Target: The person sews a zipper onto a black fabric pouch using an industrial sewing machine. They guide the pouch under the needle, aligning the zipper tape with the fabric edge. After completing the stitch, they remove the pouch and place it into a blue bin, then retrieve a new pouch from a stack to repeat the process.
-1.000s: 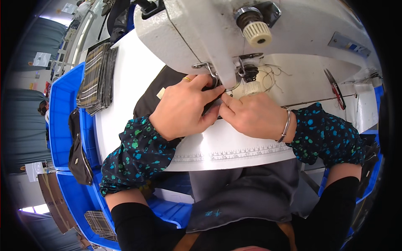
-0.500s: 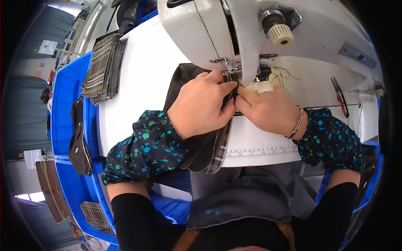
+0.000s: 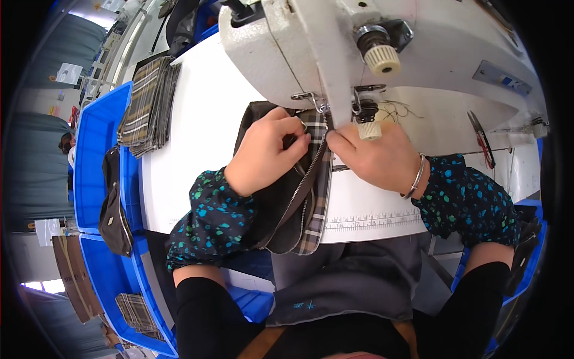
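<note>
A dark fabric piece with a plaid lining (image 3: 315,224) and a metal zipper (image 3: 304,179) lies under the needle end of a white sewing machine (image 3: 263,45). The zipper runs from beside the presser foot (image 3: 323,109) toward the table's front edge. My left hand (image 3: 263,149) rests on the dark cloth with fingers curled and thumb and forefinger pinched; what lies between them is hidden. Closed at the zipper's right edge, just below the foot, my right hand (image 3: 382,157) pinches the zippered fabric piece. Its lower fingers are tucked out of sight.
A stack of plaid pieces (image 3: 149,105) sits at the table's left. Blue bins (image 3: 98,161) stand beyond that edge, one with a dark zippered piece (image 3: 113,209) over its rim. Red-handled scissors (image 3: 482,140) and loose threads (image 3: 400,110) lie right. A ruler strip (image 3: 371,222) marks the front edge.
My left hand has drawn back left from the presser foot, uncovering the zipper and plaid strip. My right hand stays near the foot, shifted slightly left in view.
</note>
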The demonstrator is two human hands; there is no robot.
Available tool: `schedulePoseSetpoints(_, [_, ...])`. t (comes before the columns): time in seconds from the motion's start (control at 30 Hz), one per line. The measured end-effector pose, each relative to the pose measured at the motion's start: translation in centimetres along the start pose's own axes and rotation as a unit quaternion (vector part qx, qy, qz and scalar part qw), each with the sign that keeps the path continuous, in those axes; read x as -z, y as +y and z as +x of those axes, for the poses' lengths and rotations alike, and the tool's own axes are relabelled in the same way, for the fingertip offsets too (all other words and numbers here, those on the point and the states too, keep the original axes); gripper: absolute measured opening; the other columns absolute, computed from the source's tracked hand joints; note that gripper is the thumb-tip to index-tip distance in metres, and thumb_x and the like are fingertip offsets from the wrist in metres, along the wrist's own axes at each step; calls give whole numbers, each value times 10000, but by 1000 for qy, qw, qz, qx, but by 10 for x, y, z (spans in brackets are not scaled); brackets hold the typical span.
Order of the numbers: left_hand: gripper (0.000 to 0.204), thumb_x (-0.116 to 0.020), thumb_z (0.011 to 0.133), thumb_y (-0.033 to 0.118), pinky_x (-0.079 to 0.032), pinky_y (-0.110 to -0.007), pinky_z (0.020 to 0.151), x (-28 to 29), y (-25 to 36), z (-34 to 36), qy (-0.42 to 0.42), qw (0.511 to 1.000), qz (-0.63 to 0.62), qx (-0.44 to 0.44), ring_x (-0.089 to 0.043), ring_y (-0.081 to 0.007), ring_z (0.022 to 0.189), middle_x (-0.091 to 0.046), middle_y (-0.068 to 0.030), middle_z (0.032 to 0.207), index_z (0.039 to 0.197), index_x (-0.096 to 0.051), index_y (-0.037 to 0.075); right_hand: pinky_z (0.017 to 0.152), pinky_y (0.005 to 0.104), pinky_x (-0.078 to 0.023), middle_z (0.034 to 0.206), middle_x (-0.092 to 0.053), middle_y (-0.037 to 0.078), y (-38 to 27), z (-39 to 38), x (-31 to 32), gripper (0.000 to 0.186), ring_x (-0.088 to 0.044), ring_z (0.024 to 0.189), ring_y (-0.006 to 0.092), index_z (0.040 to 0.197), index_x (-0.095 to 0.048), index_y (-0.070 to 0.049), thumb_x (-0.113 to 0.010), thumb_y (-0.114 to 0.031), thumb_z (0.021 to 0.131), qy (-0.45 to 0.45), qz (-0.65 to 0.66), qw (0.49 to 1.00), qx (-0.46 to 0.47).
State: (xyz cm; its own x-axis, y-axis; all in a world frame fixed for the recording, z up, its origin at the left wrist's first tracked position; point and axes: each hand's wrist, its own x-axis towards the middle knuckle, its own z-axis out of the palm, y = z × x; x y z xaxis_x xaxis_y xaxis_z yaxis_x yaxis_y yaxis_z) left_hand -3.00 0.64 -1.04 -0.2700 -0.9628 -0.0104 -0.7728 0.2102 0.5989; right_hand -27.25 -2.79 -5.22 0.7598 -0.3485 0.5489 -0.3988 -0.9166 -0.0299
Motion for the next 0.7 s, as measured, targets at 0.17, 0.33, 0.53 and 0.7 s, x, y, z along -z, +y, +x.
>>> schedulePoseSetpoints(0.17, [164,-788,845,151,-475,-415,643,0,9,-5,-53,998,-23,4,-594,-317,741,-562,-137,866,822,-676,34,472,369,-488,580,-580,28,3,-3,-9,312,-652,532,216,1142,-719,-28,-694,-145,854,-16,-33,999,4])
schedulePoseSetpoints(0.33, [211,-842,774,164,-529,-415,699,-15,18,-12,96,984,138,-62,-650,-305,904,-592,-90,945,851,-663,82,485,368,-498,639,-607,40,-6,-1,-2,231,-648,553,223,1042,-720,-20,-685,-144,850,-15,-44,999,22])
schedulePoseSetpoints(0.53, [300,-689,790,163,-529,-349,861,-21,10,-14,105,916,253,-293,-626,-210,1070,-679,-12,1153,1071,-757,86,488,337,-468,785,-649,80,-26,-10,22,147,-618,593,183,842,-717,-47,-679,-189,828,-76,56,992,87])
schedulePoseSetpoints(0.7, [276,-717,788,141,-539,-353,859,-20,9,-9,72,939,197,-274,-639,-226,1089,-701,-19,1088,1051,-756,69,473,308,-440,983,-741,254,-51,-19,40,256,-599,579,165,838,-756,14,-677,-220,769,-101,34,980,168])
